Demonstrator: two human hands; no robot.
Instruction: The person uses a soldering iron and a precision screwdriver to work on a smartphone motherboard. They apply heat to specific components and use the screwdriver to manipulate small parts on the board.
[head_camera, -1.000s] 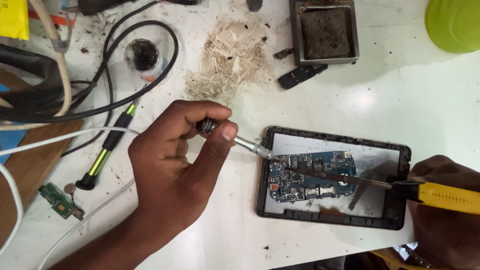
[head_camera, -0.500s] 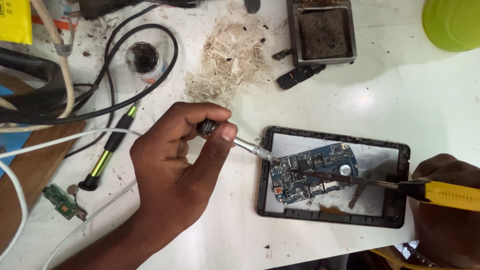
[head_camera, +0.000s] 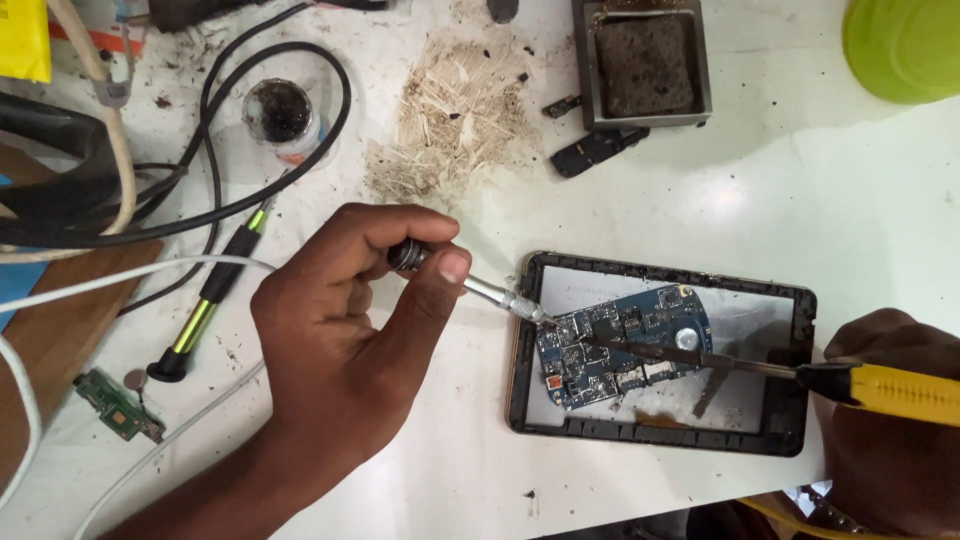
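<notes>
A small metal screwdriver (head_camera: 480, 288) is pinched between thumb and curled fingers of the left hand (head_camera: 350, 340), which is closed around its knurled cap; its tip is set at the left edge of a blue circuit board (head_camera: 622, 345); the board is seated, slightly tilted, inside a black open device frame (head_camera: 660, 437) that lies flat on the white worktable (head_camera: 800, 210). The right hand (head_camera: 890, 440) is wrapped shut around a yellow-handled tool (head_camera: 885, 390), whose thin dark blade is laid across the board from the right, touching or just above it; which cannot be told.

The step in hand is judged to be the freeing of the board from the frame, with one tool turned at a fastening and the other used to steady or pry; the next move is judged to call for light, straight pressure on the driver, so that the tip is kept in the screw head and the small components beside it are not scraped.
</notes>
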